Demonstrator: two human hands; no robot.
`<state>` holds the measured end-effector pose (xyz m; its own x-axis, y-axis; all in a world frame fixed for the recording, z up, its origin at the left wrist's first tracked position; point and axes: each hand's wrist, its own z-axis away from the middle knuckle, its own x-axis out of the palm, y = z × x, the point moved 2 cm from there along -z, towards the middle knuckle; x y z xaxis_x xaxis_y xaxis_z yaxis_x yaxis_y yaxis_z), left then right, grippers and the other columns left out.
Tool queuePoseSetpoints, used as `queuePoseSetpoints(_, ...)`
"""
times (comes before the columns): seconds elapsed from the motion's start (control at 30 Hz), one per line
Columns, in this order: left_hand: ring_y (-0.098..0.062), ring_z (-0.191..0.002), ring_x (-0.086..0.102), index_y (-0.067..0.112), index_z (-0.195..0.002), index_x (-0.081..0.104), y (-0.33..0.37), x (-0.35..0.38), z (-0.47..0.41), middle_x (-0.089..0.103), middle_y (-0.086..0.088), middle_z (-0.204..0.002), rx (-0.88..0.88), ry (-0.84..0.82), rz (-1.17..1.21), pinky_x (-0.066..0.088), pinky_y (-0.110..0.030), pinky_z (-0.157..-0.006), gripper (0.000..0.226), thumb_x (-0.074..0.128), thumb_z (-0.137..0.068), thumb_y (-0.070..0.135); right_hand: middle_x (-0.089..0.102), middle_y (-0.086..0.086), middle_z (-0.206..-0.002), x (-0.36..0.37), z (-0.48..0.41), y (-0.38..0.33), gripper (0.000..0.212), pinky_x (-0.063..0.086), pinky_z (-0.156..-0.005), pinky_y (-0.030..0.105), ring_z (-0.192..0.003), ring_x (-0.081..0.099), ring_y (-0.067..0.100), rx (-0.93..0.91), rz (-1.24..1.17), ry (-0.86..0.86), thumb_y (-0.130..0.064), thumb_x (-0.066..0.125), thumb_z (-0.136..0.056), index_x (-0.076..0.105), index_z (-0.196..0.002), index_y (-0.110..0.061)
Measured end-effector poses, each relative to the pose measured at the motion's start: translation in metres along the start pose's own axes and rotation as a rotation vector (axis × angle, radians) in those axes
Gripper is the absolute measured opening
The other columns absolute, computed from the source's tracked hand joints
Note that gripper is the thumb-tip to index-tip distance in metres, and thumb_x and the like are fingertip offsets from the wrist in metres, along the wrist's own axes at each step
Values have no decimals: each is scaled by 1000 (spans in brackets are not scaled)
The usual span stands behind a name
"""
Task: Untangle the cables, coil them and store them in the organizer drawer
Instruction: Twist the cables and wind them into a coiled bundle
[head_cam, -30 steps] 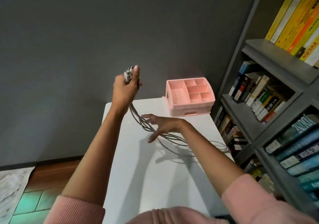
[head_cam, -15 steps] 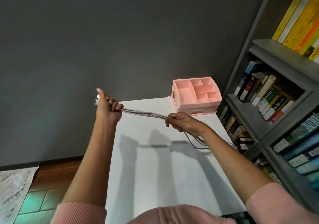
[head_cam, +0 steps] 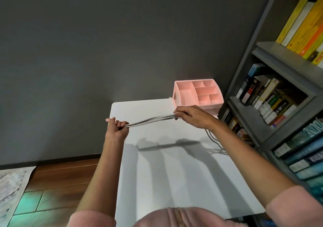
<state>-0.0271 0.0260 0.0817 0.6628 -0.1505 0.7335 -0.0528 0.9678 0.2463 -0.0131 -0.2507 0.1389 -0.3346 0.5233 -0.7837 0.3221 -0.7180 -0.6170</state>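
A bundle of grey cables (head_cam: 150,120) stretches level between my two hands above the white table (head_cam: 174,174). My left hand (head_cam: 116,127) grips one end in a fist over the table's left edge. My right hand (head_cam: 191,115) pinches the bundle further along, just in front of the pink organizer (head_cam: 198,93). The loose remainder of the cables (head_cam: 214,139) hangs below my right wrist and trails onto the table's right edge. The organizer stands at the table's far right corner, its top compartments showing nothing inside; its drawer front is mostly hidden behind my right hand.
A grey bookshelf (head_cam: 272,104) packed with books rises close along the table's right side. A dark grey wall stands behind the table. To the left are a wooden floor (head_cam: 57,179) and a patterned sheet (head_cam: 12,186).
My left hand came down from its raised position to table height. My right hand closed on the cables and slid right towards the organizer, drawing the bundle out straight.
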Motion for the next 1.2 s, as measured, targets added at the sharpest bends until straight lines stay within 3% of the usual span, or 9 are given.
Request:
queuePoseSetpoints(0.23,-14,-33,20,17,-57,25,2,5,10,24,4,-44,66,71,-92,20,-18,-39,62,44,-84,69,60,9,-82,-6,-3,4,34,37,-66,31,-70,46,14,55,38,-67,-42,39,-99,55,-77,-21)
queuePoseSetpoints(0.43,-7,-39,31,17,-60,29,-26,-24,-13,33,5,-35,-51,146,-301,31,-18,-49,45,41,-100,31,39,-7,-60,-25,-6,0,41,43,-70,35,-63,44,15,22,-75,-74,-35,46,-98,50,-58,-29)
queuePoseSetpoints(0.6,-11,-62,53,20,-78,49,-56,-53,-18,49,1,-84,-20,169,-891,43,-19,-58,22,49,-93,4,44,1,-66,-49,-3,-6,37,34,-65,29,-65,40,12,-13,-31,-117,-31,46,-99,49,-65,-18)
queuePoseSetpoints(0.73,-27,-89,57,10,-98,65,-74,-33,-3,60,-12,-97,379,49,-1205,45,-32,-78,16,61,-83,16,43,-1,-63,-61,-2,-6,38,32,-65,29,-62,38,11,-20,-4,-161,-30,47,-99,50,-62,-21)
queuePoseSetpoints(0.83,-16,-107,58,13,-109,67,-97,14,24,65,0,-115,476,-353,-1354,42,-28,-93,37,36,-102,33,42,-8,-59,-64,-1,-8,37,31,-63,27,-59,37,8,-5,7,-209,-32,47,-99,53,-65,-18)
queuePoseSetpoints(0.93,-1,-103,61,19,-102,70,-127,52,55,70,5,-107,321,-695,-1508,40,-11,-89,68,9,-100,50,41,-6,-59,-67,0,-11,35,30,-58,20,-55,36,4,-8,-5,-218,-31,46,-99,55,-70,-13)
queuePoseSetpoints(1.0,-4,-86,64,13,-79,69,-138,62,62,72,2,-86,307,-738,-1604,41,-9,-83,81,1,-98,53,39,-5,-59,-73,1,-11,35,29,-53,14,-49,35,1,-7,-32,-197,-30,46,-99,54,-69,-14)
queuePoseSetpoints(1.1,-19,-48,40,13,-52,35,-140,57,63,37,-5,-51,212,-751,-1594,48,-27,-66,70,10,-95,62,40,-6,-58,-89,4,-3,37,28,-48,14,-47,34,1,52,-169,-109,-29,44,-100,51,-67,-15)
queuePoseSetpoints(1.2,-14,-49,14,20,-57,17,-129,48,61,15,2,-54,62,-718,-1462,22,-24,-47,58,26,-93,64,39,1,-60,-104,5,5,36,28,-48,20,-51,31,8,93,-292,-24,-23,42,-100,47,-66,-13)
